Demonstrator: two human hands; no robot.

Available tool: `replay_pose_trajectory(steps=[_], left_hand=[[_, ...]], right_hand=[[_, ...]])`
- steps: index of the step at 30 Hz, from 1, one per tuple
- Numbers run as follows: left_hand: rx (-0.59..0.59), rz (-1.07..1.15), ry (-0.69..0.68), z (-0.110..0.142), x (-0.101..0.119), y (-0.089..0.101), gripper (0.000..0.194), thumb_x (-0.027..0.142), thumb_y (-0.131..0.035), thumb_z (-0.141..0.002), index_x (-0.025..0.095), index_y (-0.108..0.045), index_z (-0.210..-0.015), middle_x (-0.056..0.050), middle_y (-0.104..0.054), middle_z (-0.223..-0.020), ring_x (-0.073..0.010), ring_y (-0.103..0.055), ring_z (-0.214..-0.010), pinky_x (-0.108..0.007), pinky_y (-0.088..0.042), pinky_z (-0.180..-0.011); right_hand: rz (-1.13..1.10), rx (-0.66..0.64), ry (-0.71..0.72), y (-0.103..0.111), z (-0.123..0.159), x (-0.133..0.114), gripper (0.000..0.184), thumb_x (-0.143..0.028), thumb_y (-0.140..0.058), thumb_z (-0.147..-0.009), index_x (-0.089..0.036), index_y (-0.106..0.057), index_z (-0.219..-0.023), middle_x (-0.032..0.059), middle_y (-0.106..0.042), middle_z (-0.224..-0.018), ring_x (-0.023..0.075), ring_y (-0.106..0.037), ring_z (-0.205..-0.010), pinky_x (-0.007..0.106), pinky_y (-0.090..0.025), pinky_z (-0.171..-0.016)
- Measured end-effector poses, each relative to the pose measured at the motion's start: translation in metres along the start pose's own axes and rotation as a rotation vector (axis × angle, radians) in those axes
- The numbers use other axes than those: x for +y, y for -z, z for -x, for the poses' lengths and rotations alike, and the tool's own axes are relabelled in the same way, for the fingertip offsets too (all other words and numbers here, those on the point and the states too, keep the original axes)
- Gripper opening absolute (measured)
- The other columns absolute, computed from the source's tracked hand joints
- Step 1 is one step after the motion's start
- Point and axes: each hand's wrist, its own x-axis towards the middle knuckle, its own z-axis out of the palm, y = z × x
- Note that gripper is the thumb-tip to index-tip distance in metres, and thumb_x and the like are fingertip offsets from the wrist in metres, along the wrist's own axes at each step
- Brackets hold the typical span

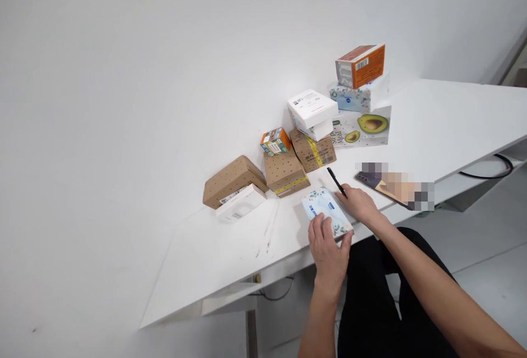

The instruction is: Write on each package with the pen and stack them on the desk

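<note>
A small white and blue patterned box (325, 208) lies flat near the front edge of the white table (230, 248). My left hand (328, 249) rests on its near end, fingers laid over it and thumb at its corner. My right hand (359, 202) sits at the box's right side, fingers closed around a black pen (335, 180) that points away toward the wall.
Against the wall stand several boxes: brown perforated cartons (230, 179), a white box (312, 108), a small orange-teal carton (275, 141), an avocado-printed box (362, 126), a tissue box and an orange box (360, 65) stacked on top. A flat blurred item (393, 185) lies at the right. A cable (489, 171) hangs behind the table's edge.
</note>
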Motion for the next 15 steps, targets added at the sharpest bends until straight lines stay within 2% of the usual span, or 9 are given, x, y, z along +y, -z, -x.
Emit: replay_pose_trajectory(steps=[5,9,12,15], left_hand=[[-0.013,-0.005,-0.002,0.0,-0.001,0.0,0.042,0.034,-0.066,-0.079,0.012,-0.051,-0.111,-0.017,-0.054,-0.119,-0.0274,-0.049,-0.115,-0.044,-0.047,-0.094],[-0.015,-0.002,-0.01,0.0,-0.001,0.001,0.042,0.034,-0.065,-0.079,0.012,-0.051,-0.112,-0.017,-0.053,-0.119,-0.0272,-0.049,-0.116,-0.043,-0.047,-0.094],[-0.014,-0.002,-0.013,-0.001,-0.001,0.001,0.041,0.033,-0.065,-0.079,0.013,-0.051,-0.112,-0.017,-0.054,-0.118,-0.0277,-0.05,-0.114,-0.044,-0.047,-0.092],[-0.019,-0.006,-0.016,-0.001,-0.002,0.001,0.041,0.034,-0.065,-0.079,0.013,-0.051,-0.112,-0.017,-0.053,-0.119,-0.0286,-0.05,-0.114,-0.046,-0.047,-0.092]], right_hand=[[0.066,0.005,0.0,-0.005,0.005,-0.004,0.026,-0.03,-0.042,-0.091,-0.015,-0.052,-0.11,0.0147,-0.065,-0.1,0.0262,-0.064,-0.087,0.03,-0.04,-0.062],[0.09,0.037,-0.017,0.0,0.013,-0.003,0.029,-0.03,-0.041,-0.091,-0.015,-0.054,-0.112,0.0155,-0.058,-0.107,0.0251,-0.062,-0.083,0.031,-0.04,-0.061],[0.169,0.186,0.006,0.01,0.019,0.01,0.032,-0.031,-0.042,-0.09,-0.015,-0.057,-0.114,0.0165,-0.055,-0.108,0.0274,-0.057,-0.093,0.034,-0.041,-0.071],[0.287,0.374,-0.025,0.023,0.019,0.036,0.038,-0.038,-0.048,-0.087,-0.017,-0.057,-0.117,0.0205,-0.05,-0.121,0.0356,-0.046,-0.109,0.044,-0.039,-0.083]])
